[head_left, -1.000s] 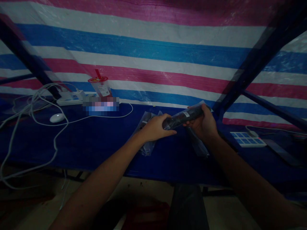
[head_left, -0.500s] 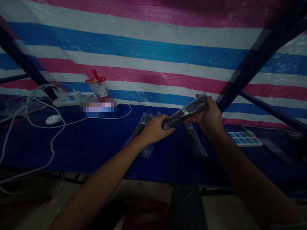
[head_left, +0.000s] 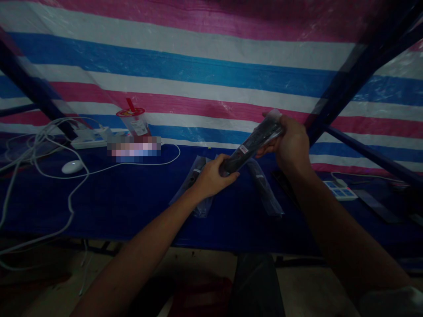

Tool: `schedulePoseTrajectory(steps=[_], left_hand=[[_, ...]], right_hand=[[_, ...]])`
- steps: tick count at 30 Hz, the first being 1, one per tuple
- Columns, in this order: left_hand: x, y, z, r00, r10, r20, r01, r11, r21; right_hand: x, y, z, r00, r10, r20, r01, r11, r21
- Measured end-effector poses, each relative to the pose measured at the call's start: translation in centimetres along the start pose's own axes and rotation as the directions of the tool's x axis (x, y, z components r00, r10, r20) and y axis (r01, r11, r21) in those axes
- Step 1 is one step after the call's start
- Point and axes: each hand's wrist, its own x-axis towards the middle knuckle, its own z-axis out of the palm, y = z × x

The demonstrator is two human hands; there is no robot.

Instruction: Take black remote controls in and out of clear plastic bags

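My left hand (head_left: 211,178) and right hand (head_left: 292,145) grip the bagged remote (head_left: 253,143) by its ends. Keeping it tilted above the desk (head_left: 132,198) steadies it.

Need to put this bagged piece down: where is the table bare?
Bare blue table lies between the white mouse and the bagged items under the left hand. Crowded: cables far left, power strip right.

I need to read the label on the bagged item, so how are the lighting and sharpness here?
Head view: dim overall, the striped tarp brightest; the bagged item held between left hand and right hand is dark, its label too small to read; edges bow from lens distortion; a pixelated patch sits on the table.
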Motion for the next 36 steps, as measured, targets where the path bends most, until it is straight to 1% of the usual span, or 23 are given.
schedulePoseTrajectory(steps=[3, 8, 11, 14, 17, 18, 20, 21, 22, 25, 27, 30, 31, 33, 36], left_hand=[[0.0, 0.0, 0.0, 1.000, 0.002, 0.010, -0.002, 1.000, -0.011], [-0.1, -0.2, 0.1, 1.000, -0.003, 0.009, 0.003, 1.000, 0.025], [0.0, -0.3, 0.1, 1.000, -0.015, -0.005, 0.015, 0.999, 0.030], [0.1, -0.3, 0.0, 0.999, 0.000, -0.039, 0.002, 0.998, 0.058], [0.1, -0.3, -0.2, 0.998, 0.020, -0.066, -0.012, 0.994, 0.107], [0.1, -0.3, -0.3, 0.997, 0.025, -0.069, -0.016, 0.991, 0.130], [0.1, -0.4, -0.3, 0.997, 0.037, -0.067, -0.024, 0.982, 0.185], [0.0, -0.4, -0.3, 0.997, 0.043, -0.059, -0.029, 0.976, 0.217], [0.0, -0.4, -0.3, 0.998, 0.049, -0.045, -0.036, 0.967, 0.252], [-0.1, -0.3, -0.6, 0.999, 0.054, 0.010, -0.054, 0.937, 0.346], [0.0, -0.4, -0.9, 0.998, 0.053, 0.031, -0.060, 0.918, 0.392], [0.2, -0.9, -1.6, 0.998, 0.060, 0.035, -0.069, 0.896, 0.438], [0.3, -1.2, -1.9, 0.998, 0.061, 0.024, -0.066, 0.892, 0.448], [0.5, -1.7, -2.3, 0.998, 0.060, -0.033, -0.038, 0.889, 0.456], [0.7, -2.4, -2.7, 0.986, 0.026, -0.162, 0.044, 0.908, 0.417]], right_hand=[[0.1, -0.9, 0.5, 0.998, -0.001, -0.056, 0.000, 1.000, -0.021], [0.2, -1.8, 1.1, 1.000, 0.006, -0.030, -0.004, 0.998, 0.068], [0.5, -2.1, 0.9, 0.999, -0.004, -0.044, 0.008, 0.995, 0.095], [0.8, -1.9, 0.4, 0.998, -0.003, -0.066, 0.011, 0.993, 0.122], [0.6, -0.6, -0.1, 0.994, 0.047, -0.101, -0.032, 0.988, 0.151], [0.2, 0.1, -0.2, 0.993, 0.082, -0.085, -0.068, 0.985, 0.159], [-0.8, 1.8, -0.3, 0.985, 0.173, 0.002, -0.171, 0.969, 0.180], [-1.4, 2.7, -0.3, 0.973, 0.226, 0.048, -0.231, 0.953, 0.194], [-2.0, 3.5, -0.3, 0.962, 0.266, 0.068, -0.274, 0.939, 0.206], [-3.5, 5.4, -0.3, 0.924, 0.374, 0.081, -0.382, 0.884, 0.269], [-3.9, 5.8, -0.6, 0.908, 0.410, 0.083, -0.413, 0.848, 0.332], [-3.3, 5.9, -1.6, 0.896, 0.444, 0.010, -0.410, 0.818, 0.403], [-2.9, 5.9, -2.1, 0.887, 0.458, -0.052, -0.397, 0.817, 0.419], [-2.0, 6.2, -3.5, 0.872, 0.474, -0.120, -0.379, 0.809, 0.449], [-1.0, 7.0, -5.8, 0.833, 0.512, -0.209, -0.369, 0.797, 0.478]])
